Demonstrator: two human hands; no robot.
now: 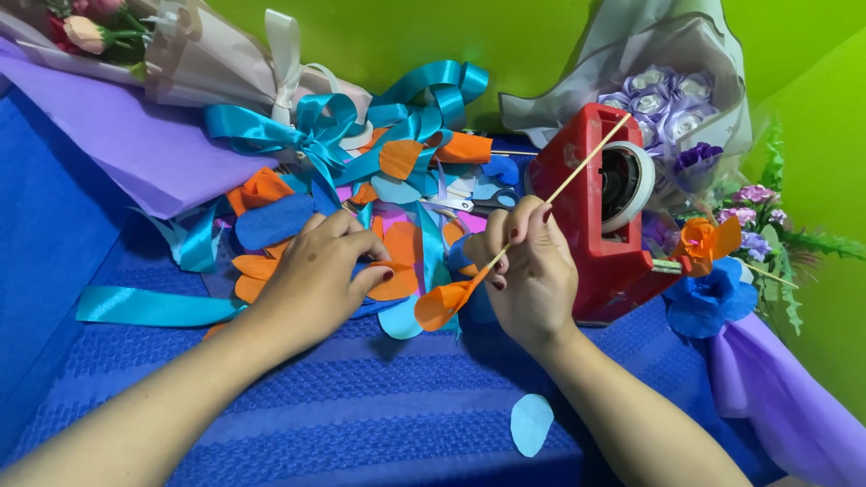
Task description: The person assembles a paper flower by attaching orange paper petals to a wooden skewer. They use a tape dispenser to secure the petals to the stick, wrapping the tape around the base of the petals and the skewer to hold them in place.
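Right hand [532,271]: its grip is closed around a thin wooden stick [577,167], pinched between thumb and fingers low on the stick.
Stick: it slants up and to the right, crossing in front of the red tape dispenser [600,243]; an orange paper petal [440,305] sits at its lower end, just below the fingers.
Left hand [316,275]: it rests palm down on the pile of paper petals [397,243], fingers bent, thumb and forefinger closing on an orange petal in the pile; how firmly it is held I cannot tell.
Pile: orange, blue and pale blue pieces lie mixed with teal ribbon [316,131], straight in front of both hands.
Scissors [478,203]: partly buried among the pieces, behind the right hand.
Loose piece: one pale blue petal [530,424] lies alone on the blue cloth [361,415], near the right forearm.
Tape dispenser: it stands just to the right of the right hand, with a roll of clear tape in it.
Right edge: a finished blue paper flower [708,302] and an orange one [708,239] lie beside the dispenser.
Back: a wrapped bouquet of purple roses [667,99] leans against the green wall [541,36].
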